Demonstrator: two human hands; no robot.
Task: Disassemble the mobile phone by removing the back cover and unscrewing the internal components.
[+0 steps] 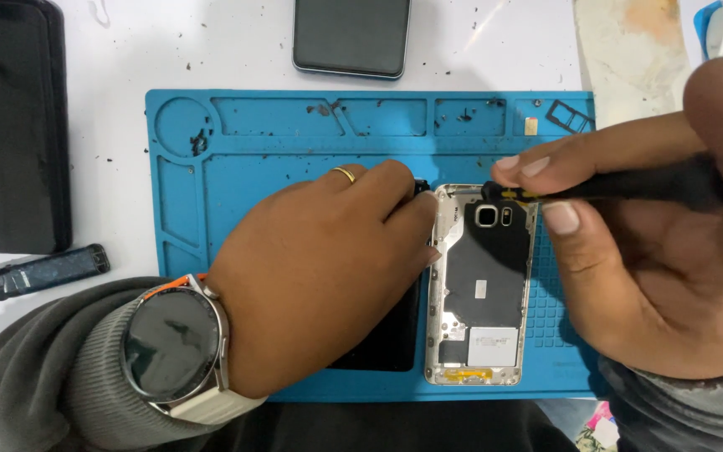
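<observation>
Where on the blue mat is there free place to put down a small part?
The blue mat is bare between its round corner tray and the left hand. It is crowded around the opened phone, where the right hand holds a screwdriver. The top compartments hold only debris.

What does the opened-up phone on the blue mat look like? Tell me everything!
The opened phone lies flat, back cover off, lengthwise on the blue mat. A silvery metal frame rims dark inner plates; a camera lens sits near the top, a pale patch and yellow strip near the bottom. The left hand steadies its left edge. The right hand holds a black screwdriver, tip at the top edge.
</observation>
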